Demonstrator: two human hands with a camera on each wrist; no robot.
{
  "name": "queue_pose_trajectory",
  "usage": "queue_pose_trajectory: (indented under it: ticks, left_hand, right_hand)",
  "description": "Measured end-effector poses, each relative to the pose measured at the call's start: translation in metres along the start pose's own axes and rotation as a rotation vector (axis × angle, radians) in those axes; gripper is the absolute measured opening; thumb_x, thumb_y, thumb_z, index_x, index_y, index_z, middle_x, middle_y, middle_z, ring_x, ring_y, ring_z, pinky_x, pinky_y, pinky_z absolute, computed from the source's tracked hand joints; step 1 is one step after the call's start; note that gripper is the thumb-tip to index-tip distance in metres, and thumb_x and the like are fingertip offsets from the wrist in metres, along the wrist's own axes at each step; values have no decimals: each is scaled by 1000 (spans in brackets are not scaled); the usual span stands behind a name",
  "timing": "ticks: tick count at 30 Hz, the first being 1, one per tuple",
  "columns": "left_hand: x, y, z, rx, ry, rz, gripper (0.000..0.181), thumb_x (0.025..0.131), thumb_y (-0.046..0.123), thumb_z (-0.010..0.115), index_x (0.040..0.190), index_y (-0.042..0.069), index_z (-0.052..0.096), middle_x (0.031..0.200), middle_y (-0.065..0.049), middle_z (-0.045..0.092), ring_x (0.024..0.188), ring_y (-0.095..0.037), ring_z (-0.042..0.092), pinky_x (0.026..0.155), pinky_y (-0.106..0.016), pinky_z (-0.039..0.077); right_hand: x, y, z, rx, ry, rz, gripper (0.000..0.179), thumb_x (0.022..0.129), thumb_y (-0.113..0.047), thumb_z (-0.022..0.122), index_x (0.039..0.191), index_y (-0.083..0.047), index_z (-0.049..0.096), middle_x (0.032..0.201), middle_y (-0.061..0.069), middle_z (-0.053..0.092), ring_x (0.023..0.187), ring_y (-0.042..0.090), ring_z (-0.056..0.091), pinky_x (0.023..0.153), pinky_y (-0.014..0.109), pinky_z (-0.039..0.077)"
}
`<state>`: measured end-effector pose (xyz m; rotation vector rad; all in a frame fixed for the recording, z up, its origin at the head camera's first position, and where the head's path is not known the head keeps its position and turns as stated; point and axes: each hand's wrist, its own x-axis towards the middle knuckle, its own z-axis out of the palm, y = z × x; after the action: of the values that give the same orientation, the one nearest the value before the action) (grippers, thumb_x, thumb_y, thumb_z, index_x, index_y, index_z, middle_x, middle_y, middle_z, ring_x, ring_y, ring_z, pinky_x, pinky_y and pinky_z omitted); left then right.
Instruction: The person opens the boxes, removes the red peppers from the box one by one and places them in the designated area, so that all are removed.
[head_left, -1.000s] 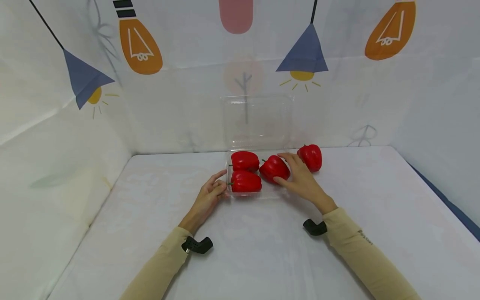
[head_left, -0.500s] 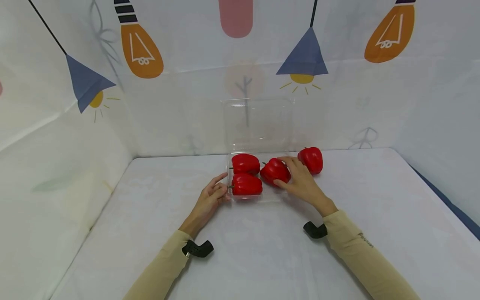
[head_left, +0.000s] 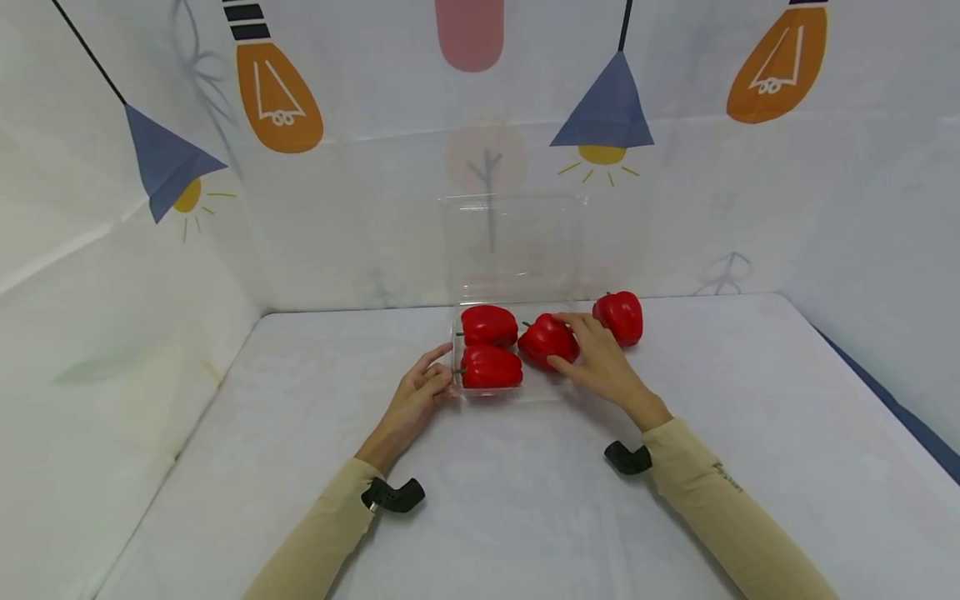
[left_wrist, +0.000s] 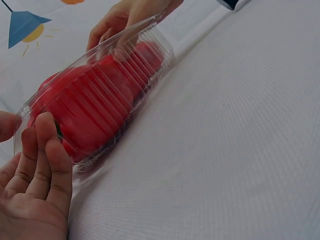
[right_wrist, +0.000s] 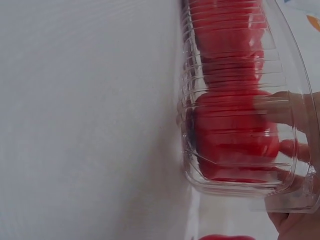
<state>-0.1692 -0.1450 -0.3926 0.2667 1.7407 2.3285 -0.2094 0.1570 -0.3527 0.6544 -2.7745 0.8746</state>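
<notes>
A clear plastic clamshell container [head_left: 543, 392] lies with its lid [head_left: 517, 242] raised against the back wall. On its left side are two red bell peppers, one behind [head_left: 489, 325] and one in front [head_left: 491, 367]. My left hand [head_left: 412, 400] holds the container's left edge, thumb at the rim and fingers against the ribbed wall. From the right, my right hand [head_left: 600, 358] grips a third bell pepper [head_left: 546, 342] inside the container, its fingers showing through the plastic in the right wrist view. Another bell pepper [head_left: 621, 318] rests outside, behind my right hand.
A white cloth covers the table [head_left: 495, 500], with a printed backdrop [head_left: 360, 208] rising at its far edge. A white side wall [head_left: 112, 350] stands at the left. Each sleeve cuff has a black device [head_left: 393, 496] on it.
The camera view shifts slightly. Both hands, the container and the bell peppers keep their places relative to one another.
</notes>
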Motion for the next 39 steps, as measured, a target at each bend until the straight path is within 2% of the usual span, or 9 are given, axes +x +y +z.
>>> queue_pose_trajectory:
  ticks: [10,24,39]
  left_hand:
    - [2,-1,2,-1,5,12,53,96,11,53,145,10,32,90,3,52,82,-6,55,78,-20,53]
    - [0,-2,2,14,16,-11,54,96,12,53,145,11,31,90,3,51,82,-7,54,78,-19,53]
    - [0,-1,1,16,6,-11,54,96,11,52,146,10,30,90,4,51,83,-7,53,78,-19,53]
  right_hand:
    - [0,4,0,-3,40,-38,66,79,-24,73,136,-9,42,131,15,48,120,30,45,95,53,48]
    - [-2,4,2,40,88,-80,61,82,-24,70,135,-11,43,130,12,48,120,27,45,94,49,50]
    - [-3,1,-5,82,104,-68,67,79,-22,73,136,-12,41,134,10,47,121,27,45,93,50,50]
